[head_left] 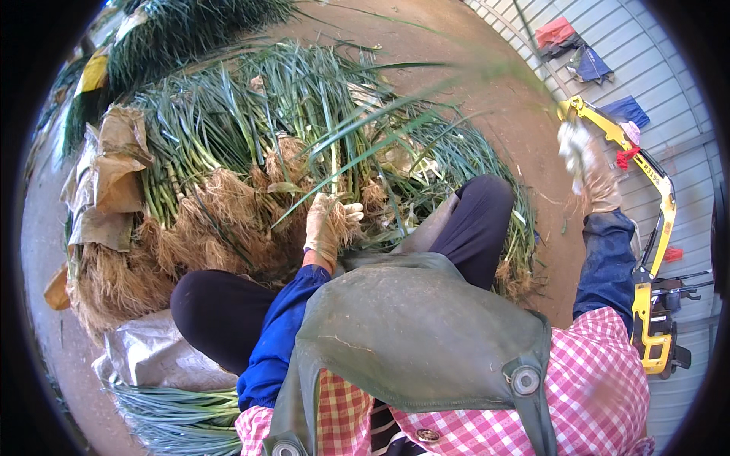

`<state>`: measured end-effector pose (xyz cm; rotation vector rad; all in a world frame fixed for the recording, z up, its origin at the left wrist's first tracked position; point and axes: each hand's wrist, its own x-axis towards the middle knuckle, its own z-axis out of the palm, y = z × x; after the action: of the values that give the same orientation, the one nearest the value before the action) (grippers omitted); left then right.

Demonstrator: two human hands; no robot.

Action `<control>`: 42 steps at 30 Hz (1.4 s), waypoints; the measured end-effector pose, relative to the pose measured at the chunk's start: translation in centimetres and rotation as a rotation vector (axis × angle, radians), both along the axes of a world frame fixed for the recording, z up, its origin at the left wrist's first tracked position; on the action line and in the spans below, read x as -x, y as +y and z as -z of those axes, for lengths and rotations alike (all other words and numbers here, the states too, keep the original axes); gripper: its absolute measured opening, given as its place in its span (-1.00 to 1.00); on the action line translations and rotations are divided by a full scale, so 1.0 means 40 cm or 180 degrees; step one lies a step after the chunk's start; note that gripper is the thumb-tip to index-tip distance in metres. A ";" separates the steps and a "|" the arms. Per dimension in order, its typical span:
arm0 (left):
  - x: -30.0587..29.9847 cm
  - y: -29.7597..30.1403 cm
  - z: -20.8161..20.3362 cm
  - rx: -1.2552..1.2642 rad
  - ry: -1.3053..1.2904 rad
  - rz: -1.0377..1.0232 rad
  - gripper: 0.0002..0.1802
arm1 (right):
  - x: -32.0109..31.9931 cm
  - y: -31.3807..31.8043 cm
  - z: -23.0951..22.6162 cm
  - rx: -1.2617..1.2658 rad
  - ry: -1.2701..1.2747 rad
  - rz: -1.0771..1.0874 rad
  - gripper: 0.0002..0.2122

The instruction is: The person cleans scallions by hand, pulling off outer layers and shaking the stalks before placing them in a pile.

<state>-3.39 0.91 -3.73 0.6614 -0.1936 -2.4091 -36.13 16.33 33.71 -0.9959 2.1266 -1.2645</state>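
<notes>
My left hand (323,226), in a pale glove, is closed around a green onion (334,171) near its root end. Brown roots hang beside its fingers, and the stalk points up toward the pile. Out to the far right, my right hand (589,167) is raised in a pale, soiled glove and smeared by motion. Its fingers are too blurred to tell what they hold, if anything. Long, blurred green leaves cross the view between the two hands. A large heap of green onions (220,114) lies before my knees, leaves away from me and matted roots (220,213) toward me.
More green onions (182,38) are stacked at the far left, and another bunch (179,414) lies by a whitish sheet (160,349) at lower left. Brown sacking (118,171) edges the heap. A yellow toy-like excavator arm (646,163) stands along the metal wall (639,53) at right.
</notes>
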 end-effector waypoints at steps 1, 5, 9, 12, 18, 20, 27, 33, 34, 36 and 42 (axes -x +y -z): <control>0.014 0.003 -0.031 -0.0119 0.0026 -0.0044 -0.48 | 0.143 0.085 0.036 -0.0931 0.0293 -0.0050 -0.84; 0.041 0.007 -0.051 0.0052 0.0235 0.0088 -0.75 | 0.431 0.300 0.239 -0.4735 0.3601 0.0094 -0.72; -0.007 0.013 -0.026 0.1197 -0.0746 -0.0250 -0.86 | 0.131 -0.040 0.349 -0.1087 0.1759 -0.0078 -0.76; 0.017 0.030 -0.092 0.1436 -0.0921 0.0003 -0.87 | -0.021 -0.255 0.471 0.0138 0.0340 -0.1737 -0.80; 0.011 0.048 -0.105 0.2720 -0.2364 -0.0118 -0.86 | -0.387 -0.473 0.741 -0.2158 -0.0251 -0.2247 -0.68; 0.017 0.044 -0.126 0.3541 -0.3416 -0.0064 -0.82 | -0.393 -0.475 0.820 -0.1548 0.0514 -0.2353 -0.70; -0.019 0.028 -0.089 0.2529 -0.2956 -0.0626 -0.71 | -0.504 -0.457 0.788 -0.0810 0.3498 -0.3061 -0.74; -0.043 -0.008 0.011 0.1464 -0.2127 -0.1074 -0.48 | -0.580 -0.299 0.628 -0.1573 -0.1509 -0.5293 -0.83; -0.054 -0.007 0.011 0.1632 -0.2426 -0.0910 -0.44 | -0.563 -0.293 0.621 -0.2330 -0.1612 -0.5255 -0.81; -0.070 -0.018 0.033 0.1732 -0.2345 -0.0921 -0.36 | -0.501 -0.325 0.587 -0.2255 0.0575 -0.5518 -0.74; -0.040 -0.013 -0.023 0.1854 -0.2105 -0.0837 -0.60 | -0.434 -0.417 0.760 -0.0968 0.1477 -0.3081 -0.63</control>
<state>-1.80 0.41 -2.80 1.0855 -0.9684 -1.6819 -18.79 -0.33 3.29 -1.9485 1.6224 -0.2433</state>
